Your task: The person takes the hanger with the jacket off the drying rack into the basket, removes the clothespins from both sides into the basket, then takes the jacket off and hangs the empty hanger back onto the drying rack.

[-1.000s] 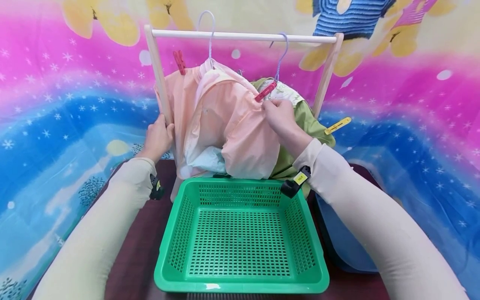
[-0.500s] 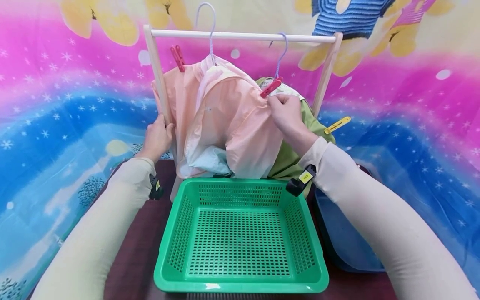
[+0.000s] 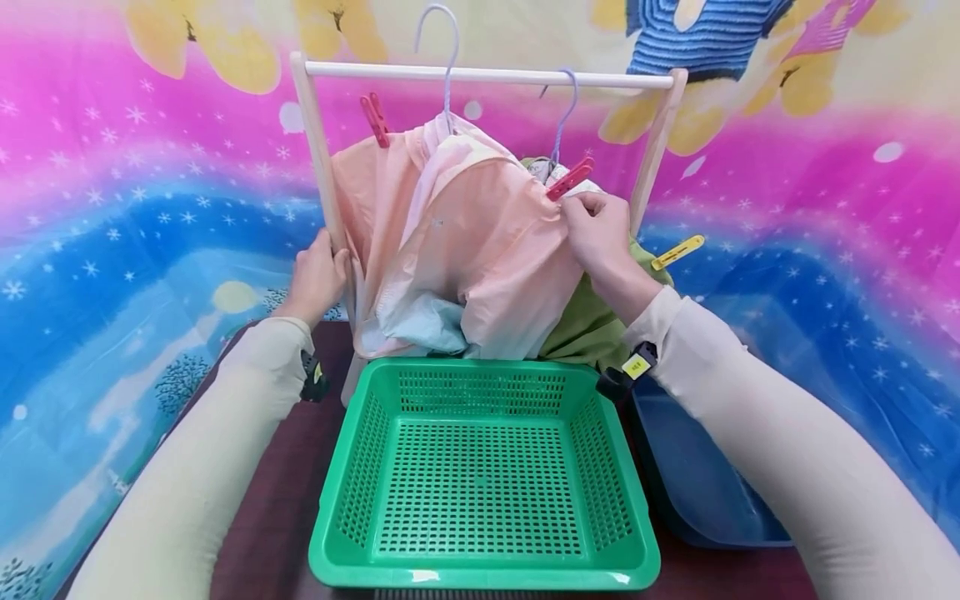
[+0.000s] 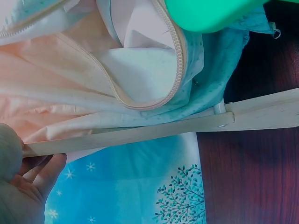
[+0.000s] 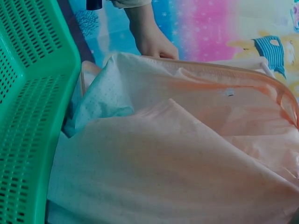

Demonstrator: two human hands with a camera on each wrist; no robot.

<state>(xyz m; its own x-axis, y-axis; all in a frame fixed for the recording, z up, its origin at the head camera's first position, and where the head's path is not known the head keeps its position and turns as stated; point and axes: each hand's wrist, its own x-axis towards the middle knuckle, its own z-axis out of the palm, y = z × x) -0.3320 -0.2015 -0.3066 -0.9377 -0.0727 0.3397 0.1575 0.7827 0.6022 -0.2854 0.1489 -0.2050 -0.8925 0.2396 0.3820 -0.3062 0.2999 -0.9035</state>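
A peach zip jacket (image 3: 495, 225), fading to pale blue at its hem, is on a lilac hanger (image 3: 448, 92) whose hook rises above the rack's crossbar. Red clothespins sit at its shoulders, one at left (image 3: 374, 120) and one at right (image 3: 572, 178). My right hand (image 3: 600, 233) pinches the jacket's shoulder just below the right clothespin, fingertips partly hidden. At the far side, my left hand (image 3: 315, 279) grips the left post of the wooden rack (image 3: 321, 158). In the left wrist view, the left thumb and fingers (image 4: 51, 172) are around that post (image 4: 140, 135).
Behind my right hand hangs a green garment (image 3: 585, 329) with a yellow clothespin (image 3: 678, 252). A green basket (image 3: 480, 577) stands in front of the rack on the dark table (image 3: 262, 492). To the right is a blue tub (image 3: 720, 500), partly behind my forearm.
My right hand has moved to the right, drawing the jacket, its hanger and both red clothespins along. The hanger's hook stands slightly higher. My left hand has stayed on the post.
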